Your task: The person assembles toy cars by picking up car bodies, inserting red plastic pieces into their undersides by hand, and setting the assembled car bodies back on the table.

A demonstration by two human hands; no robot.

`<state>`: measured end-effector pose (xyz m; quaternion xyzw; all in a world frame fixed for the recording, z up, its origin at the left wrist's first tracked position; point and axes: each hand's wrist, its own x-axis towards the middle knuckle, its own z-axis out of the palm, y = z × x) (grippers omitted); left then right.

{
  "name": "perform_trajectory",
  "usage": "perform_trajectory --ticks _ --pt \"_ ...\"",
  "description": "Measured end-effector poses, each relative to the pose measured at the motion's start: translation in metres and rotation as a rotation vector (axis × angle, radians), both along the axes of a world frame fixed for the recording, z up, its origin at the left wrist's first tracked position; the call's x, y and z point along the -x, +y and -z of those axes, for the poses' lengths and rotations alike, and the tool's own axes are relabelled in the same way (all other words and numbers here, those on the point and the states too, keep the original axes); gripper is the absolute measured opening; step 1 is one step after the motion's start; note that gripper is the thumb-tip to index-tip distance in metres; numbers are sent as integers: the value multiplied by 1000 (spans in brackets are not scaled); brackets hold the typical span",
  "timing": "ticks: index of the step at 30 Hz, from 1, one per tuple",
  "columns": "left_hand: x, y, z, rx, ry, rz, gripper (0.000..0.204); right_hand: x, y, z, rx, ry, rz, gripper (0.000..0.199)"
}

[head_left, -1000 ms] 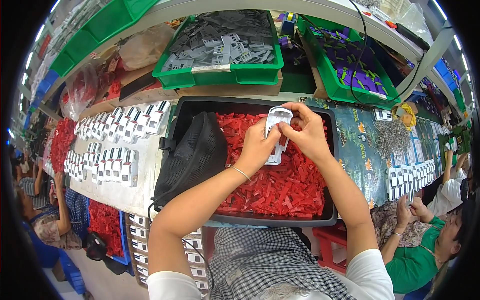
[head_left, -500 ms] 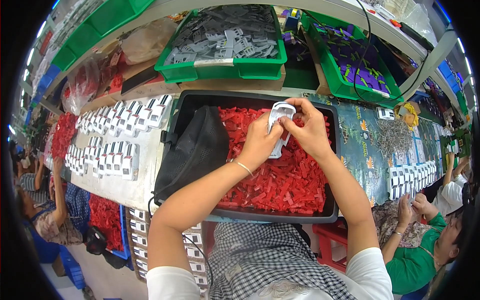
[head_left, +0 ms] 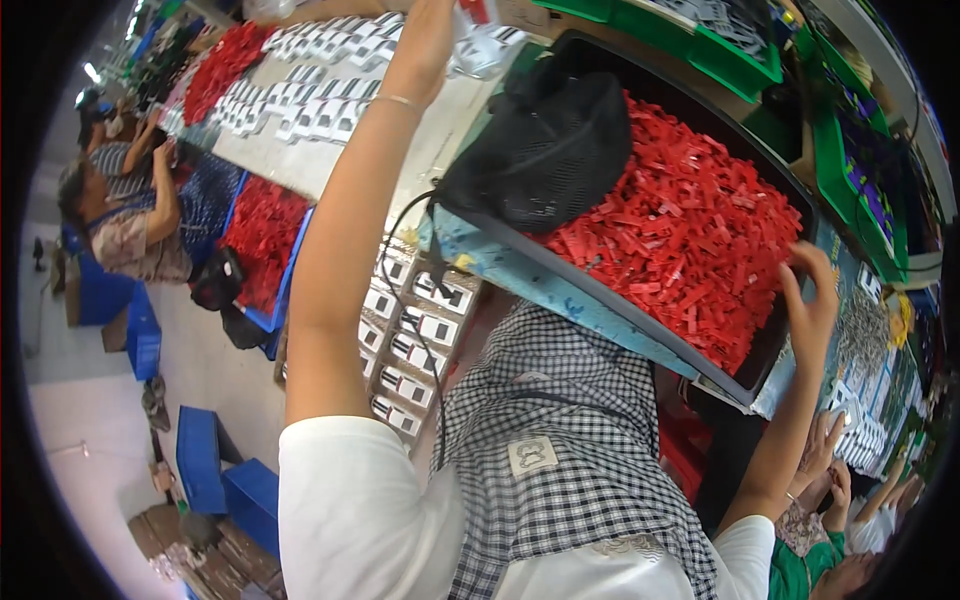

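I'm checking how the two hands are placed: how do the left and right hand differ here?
The left hand is raised far toward the picture's top edge over the white parts; the right hand sits lower, at the corner of the black tray of red pieces. The left wrist wears a thin bracelet; the right shows none. Both are bare.

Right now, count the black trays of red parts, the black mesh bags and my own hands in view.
black tray of red parts: 1
black mesh bag: 1
hands: 2 (left hand, right hand)
Total: 4
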<state>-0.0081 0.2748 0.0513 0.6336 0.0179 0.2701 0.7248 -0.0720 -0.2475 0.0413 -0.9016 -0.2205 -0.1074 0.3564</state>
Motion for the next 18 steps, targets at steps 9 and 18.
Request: perform_trajectory --ticks 9,18 --pt "53 32 139 -1347 280 -328 55 98 -106 123 -31 -12 334 52" --pt "28 23 142 -1194 420 -563 54 98 -129 163 165 -165 264 70"
